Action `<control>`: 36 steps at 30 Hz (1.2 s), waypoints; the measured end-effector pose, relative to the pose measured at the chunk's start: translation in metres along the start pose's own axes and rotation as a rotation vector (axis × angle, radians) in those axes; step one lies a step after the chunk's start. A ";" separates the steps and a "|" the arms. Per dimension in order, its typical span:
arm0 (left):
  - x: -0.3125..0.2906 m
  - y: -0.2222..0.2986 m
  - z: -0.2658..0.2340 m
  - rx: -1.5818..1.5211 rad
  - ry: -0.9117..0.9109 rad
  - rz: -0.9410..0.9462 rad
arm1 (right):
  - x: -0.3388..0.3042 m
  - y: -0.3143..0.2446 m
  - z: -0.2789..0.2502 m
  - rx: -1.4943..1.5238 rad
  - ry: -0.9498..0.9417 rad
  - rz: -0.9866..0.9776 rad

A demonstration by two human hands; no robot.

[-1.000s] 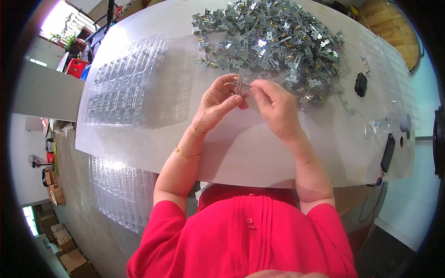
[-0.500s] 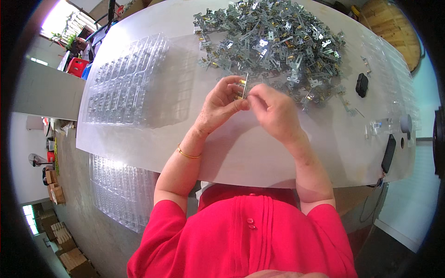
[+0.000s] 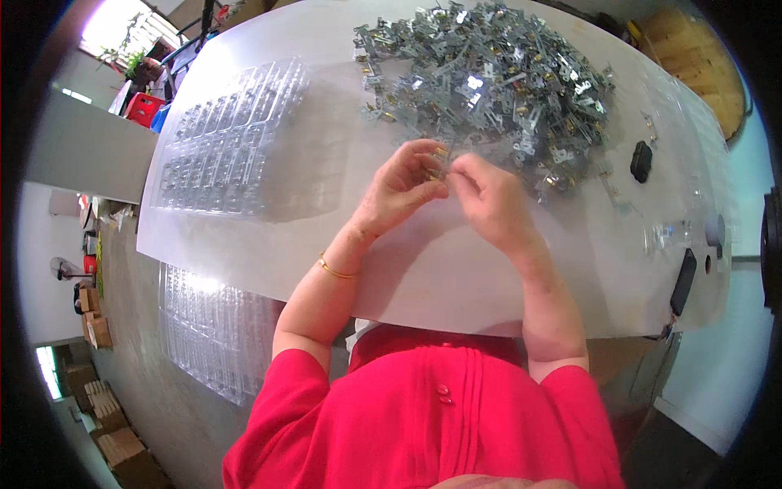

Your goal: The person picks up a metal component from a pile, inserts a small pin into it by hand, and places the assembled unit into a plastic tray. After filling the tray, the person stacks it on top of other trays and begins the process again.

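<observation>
My left hand [image 3: 405, 189] and my right hand [image 3: 489, 200] meet fingertip to fingertip over the white table [image 3: 423, 269]. Between them they pinch a small metal part [image 3: 441, 166] with a brass-coloured bit; the fingers hide most of it. Just beyond the hands lies a big heap of similar silver metal brackets [image 3: 489, 77]. A gold bracelet [image 3: 334, 269] sits on my left wrist.
A clear plastic blister tray [image 3: 236, 138] lies on the table to the left. More clear trays [image 3: 212, 326] are stacked below the table's left edge. At the right are a black oval object [image 3: 641, 160], a dark flat device [image 3: 683, 281], and a few loose parts.
Both hands have stayed together on the small part, shifting only slightly while the fingers work it. Nothing else moved.
</observation>
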State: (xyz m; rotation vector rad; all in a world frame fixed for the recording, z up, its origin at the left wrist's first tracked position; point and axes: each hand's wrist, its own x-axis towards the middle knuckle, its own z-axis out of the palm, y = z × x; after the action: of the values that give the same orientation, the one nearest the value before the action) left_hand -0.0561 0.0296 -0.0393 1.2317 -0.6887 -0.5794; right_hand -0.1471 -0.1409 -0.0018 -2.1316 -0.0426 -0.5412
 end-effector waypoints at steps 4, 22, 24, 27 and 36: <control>-0.003 -0.002 -0.001 -0.058 0.042 -0.012 | 0.004 0.001 -0.009 0.032 0.042 0.165; -0.004 0.002 0.007 -0.189 -0.192 -0.090 | 0.003 0.014 -0.008 0.686 0.006 0.326; -0.003 0.003 0.009 -0.179 -0.125 -0.035 | 0.004 0.015 -0.005 0.648 0.040 0.343; -0.005 0.008 0.009 0.400 0.024 0.094 | 0.006 0.014 -0.003 0.603 0.101 0.377; -0.006 0.001 0.016 0.852 0.163 0.430 | 0.002 0.015 0.005 0.563 0.144 0.351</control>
State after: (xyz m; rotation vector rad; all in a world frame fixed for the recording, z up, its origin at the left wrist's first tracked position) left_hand -0.0724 0.0237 -0.0366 1.8116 -1.0740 0.2156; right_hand -0.1404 -0.1463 -0.0147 -1.5039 0.2311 -0.4113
